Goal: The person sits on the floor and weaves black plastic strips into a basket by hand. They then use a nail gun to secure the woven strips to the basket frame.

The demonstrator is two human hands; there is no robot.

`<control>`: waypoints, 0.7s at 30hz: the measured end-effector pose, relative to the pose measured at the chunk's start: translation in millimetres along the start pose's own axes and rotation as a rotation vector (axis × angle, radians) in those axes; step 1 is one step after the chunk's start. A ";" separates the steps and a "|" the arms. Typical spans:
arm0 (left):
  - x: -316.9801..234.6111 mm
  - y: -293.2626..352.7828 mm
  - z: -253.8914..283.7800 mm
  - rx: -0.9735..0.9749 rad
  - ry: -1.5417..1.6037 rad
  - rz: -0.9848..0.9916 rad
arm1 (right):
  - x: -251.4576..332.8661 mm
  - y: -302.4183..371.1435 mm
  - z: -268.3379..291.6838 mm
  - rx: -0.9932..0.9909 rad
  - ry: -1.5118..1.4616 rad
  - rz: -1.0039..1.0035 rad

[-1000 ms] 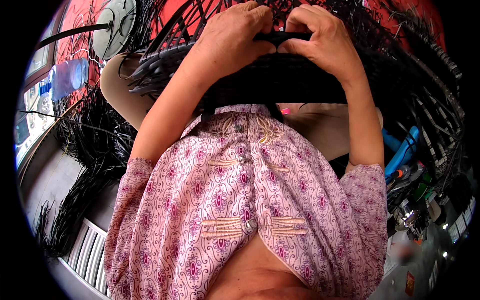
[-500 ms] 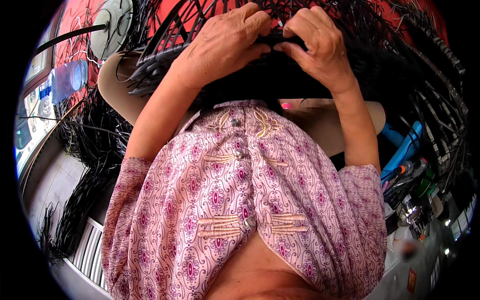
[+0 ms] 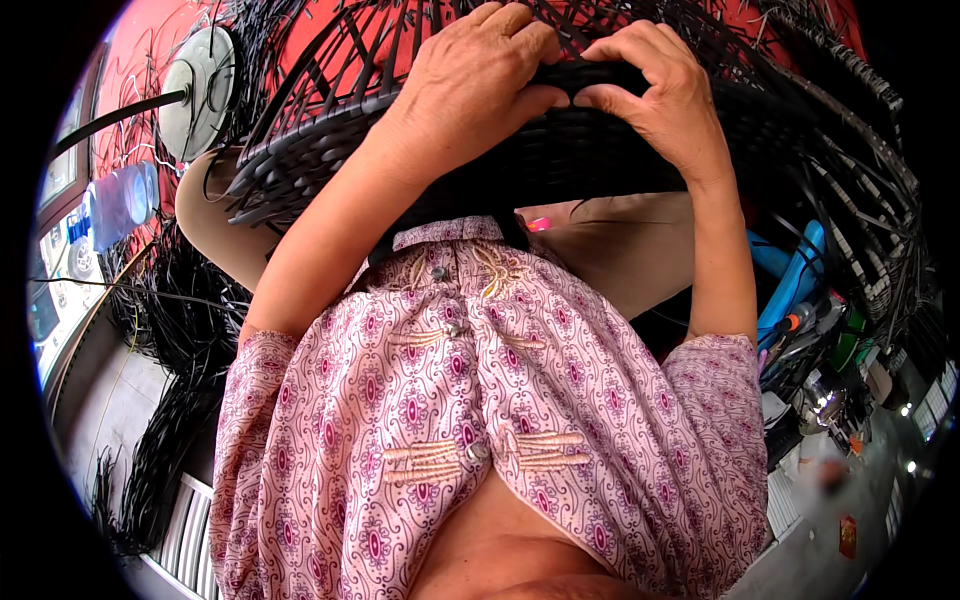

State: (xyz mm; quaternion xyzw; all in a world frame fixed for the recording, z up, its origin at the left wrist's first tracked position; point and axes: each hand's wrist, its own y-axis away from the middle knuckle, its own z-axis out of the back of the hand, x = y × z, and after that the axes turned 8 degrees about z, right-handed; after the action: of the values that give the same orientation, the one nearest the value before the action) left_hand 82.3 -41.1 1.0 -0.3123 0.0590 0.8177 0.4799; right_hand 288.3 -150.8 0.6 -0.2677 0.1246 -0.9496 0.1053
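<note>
A large black basket (image 3: 540,150), woven from flat plastic strips, rests across my lap, with loose strips standing up along its far side. My left hand (image 3: 485,75) grips the top edge of the weave, thumb on the near side and fingers curled over beyond it. Just to its right, my right hand (image 3: 655,95) pinches the same edge in a like way. The two thumb tips nearly meet. Both sets of fingertips are partly hidden behind the rim, so the exact strip in each pinch cannot be made out.
At left stand a round grey base with a pole (image 3: 195,95) and a clear plastic bottle (image 3: 120,205). A long bundle of black strips (image 3: 165,440) lies on the floor there. At right are a blue object (image 3: 800,285) and mixed tools (image 3: 825,325). Red covering (image 3: 310,20) shows behind.
Both hands have shifted slightly right and down in view, still on the basket's edge. More of the woven wall shows below them. The view itself has moved a little.
</note>
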 end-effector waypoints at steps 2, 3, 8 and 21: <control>-3.6 -0.4 -1.7 -0.023 -0.034 0.022 | -0.7 -6.8 -4.1 -0.053 -0.025 0.066; -5.8 0.8 -2.7 -0.024 -0.048 0.065 | 3.5 -10.7 -1.7 -0.025 -0.044 0.039; -12.6 3.1 -3.2 -0.018 -0.139 0.186 | 12.2 -24.6 9.4 0.061 -0.097 -0.018; 4.0 -1.0 -12.4 0.128 0.160 0.299 | -5.8 -33.4 1.7 0.295 -0.231 -0.081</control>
State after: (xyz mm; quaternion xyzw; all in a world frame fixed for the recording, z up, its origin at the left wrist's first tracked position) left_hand 87.3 -42.5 -11.0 -0.3330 0.1946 0.8471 0.3656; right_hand 289.6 -118.0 9.0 -0.3614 -0.0399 -0.9239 0.1187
